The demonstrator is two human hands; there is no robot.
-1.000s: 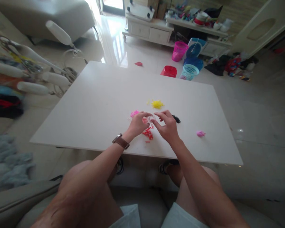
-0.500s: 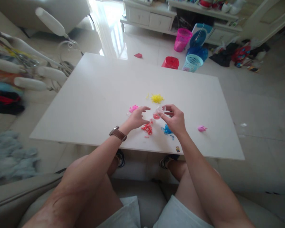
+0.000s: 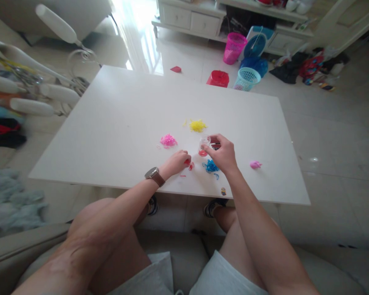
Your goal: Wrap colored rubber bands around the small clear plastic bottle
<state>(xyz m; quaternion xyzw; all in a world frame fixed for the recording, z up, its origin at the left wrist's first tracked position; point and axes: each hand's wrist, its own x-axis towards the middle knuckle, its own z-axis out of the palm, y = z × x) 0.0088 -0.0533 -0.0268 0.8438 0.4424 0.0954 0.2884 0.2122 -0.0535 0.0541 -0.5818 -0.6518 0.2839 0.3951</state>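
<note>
My right hand (image 3: 222,155) is closed round a small clear cup (image 3: 203,145) with red bits in its bottom, held just above the white table (image 3: 117,123). My left hand (image 3: 176,163), a brown watch on its wrist, lies curled over the red bits (image 3: 190,164) on the table and pinches at them. A blue pile (image 3: 210,166) sits under my right hand. A pink pile (image 3: 168,140) and a yellow pile (image 3: 197,125) lie farther back. Something dark shows behind my right fingers.
A small pink lump (image 3: 255,164) lies to the right and a tiny yellow figure (image 3: 223,191) sits near the front edge. Plastic baskets, pink (image 3: 233,47), red (image 3: 218,78) and pale blue (image 3: 246,78), stand on the floor beyond. A drying rack (image 3: 33,90) stands at the left.
My right hand took the clear cup away to the right. My left hand dropped down onto the red bits and closed. The blue pile has come into sight.
</note>
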